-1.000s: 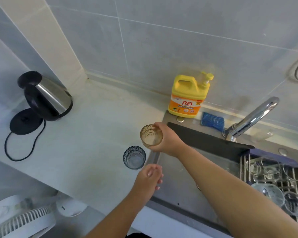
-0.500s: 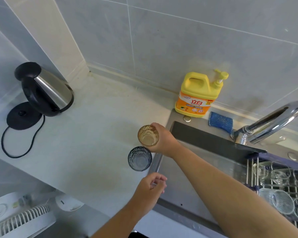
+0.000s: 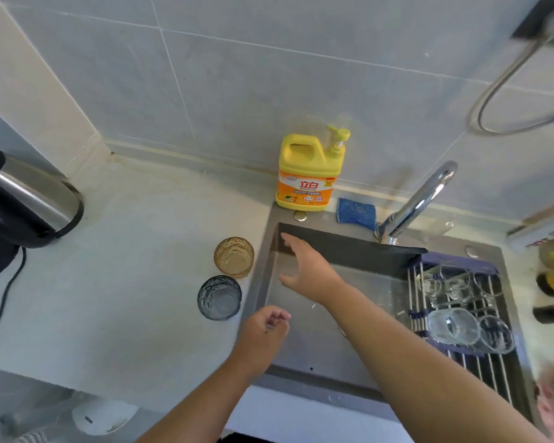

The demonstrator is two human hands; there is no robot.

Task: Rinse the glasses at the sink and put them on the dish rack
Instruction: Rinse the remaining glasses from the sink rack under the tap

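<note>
Amber glass and grey glass stand at the counter edge beside the sink, so your wide-open right hand or loosely curled, empty left hand may knock them in.

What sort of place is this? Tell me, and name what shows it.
Probably a home kitchen: a steel sink with a faucet, a dish rack set over it, and a dish soap bottle at its back edge.

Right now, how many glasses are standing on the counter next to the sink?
2. The amber glass stands beside the left rim of the sink; the grey glass stands just in front of it, nearer the person. Clear glasses on the dish rack aren't counted.
</note>
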